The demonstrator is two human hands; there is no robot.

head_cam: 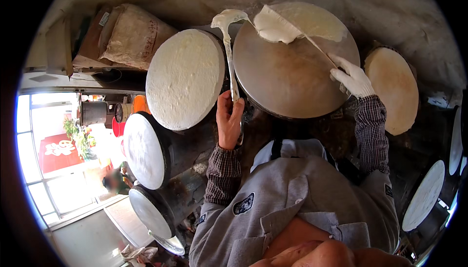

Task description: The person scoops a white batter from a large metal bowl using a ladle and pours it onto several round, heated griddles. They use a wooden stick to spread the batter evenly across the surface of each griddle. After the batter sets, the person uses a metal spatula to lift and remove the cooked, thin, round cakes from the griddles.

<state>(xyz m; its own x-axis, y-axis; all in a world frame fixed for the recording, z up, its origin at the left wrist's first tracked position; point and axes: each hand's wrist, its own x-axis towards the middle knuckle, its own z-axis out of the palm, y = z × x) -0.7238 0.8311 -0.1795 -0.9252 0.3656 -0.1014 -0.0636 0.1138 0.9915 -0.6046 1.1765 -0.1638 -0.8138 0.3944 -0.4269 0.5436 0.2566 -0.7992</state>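
In my bare left hand (229,120) is the handle of a ladle (230,58), its upper end coated in pale batter. My right hand (351,75), in a white knit glove, grips a thin wooden-looking spreader (310,42) laid across the far part of a round griddle (289,88). Thick batter (276,27) clings along the spreader's left end, and a thinner layer (321,18) covers the griddle's far edge. The near part of the griddle shows bare metal. A strand of batter joins the ladle and the spreader's batter.
A batter-covered griddle (184,80) stands at left, one with a paler tan pancake (393,89) at right. More round griddles (144,150) line both sides. A stuffed sack (131,36) lies at the upper left. A person (117,181) is near the window at left.
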